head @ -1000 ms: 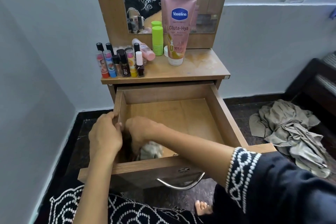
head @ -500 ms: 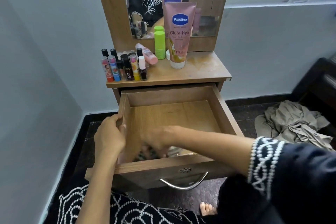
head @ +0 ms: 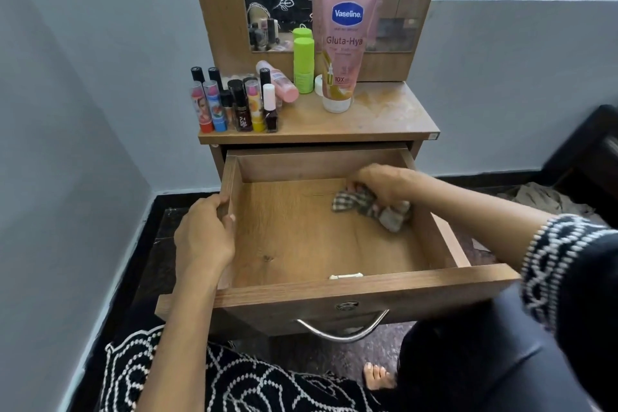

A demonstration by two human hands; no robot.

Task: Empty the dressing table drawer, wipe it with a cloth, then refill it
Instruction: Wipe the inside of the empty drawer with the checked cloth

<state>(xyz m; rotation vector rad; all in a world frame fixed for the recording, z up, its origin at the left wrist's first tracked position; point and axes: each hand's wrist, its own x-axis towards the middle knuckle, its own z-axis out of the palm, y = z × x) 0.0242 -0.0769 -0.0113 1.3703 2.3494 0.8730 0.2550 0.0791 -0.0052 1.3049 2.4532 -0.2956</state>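
The right hand is clamping its fingers on a bunched cloth at the far right of the drawer floor, while the left hand is gripping the left wall.

Drawer: pulled fully open, floor bare.
Right hand: presses checked cloth on drawer floor, rear right corner.
Left hand: grips left drawer wall.
Tabletop: carries upright pink tube, green bottle, small cosmetics.

A home bedroom: a mirrored dressing table holds cosmetics and lotion.
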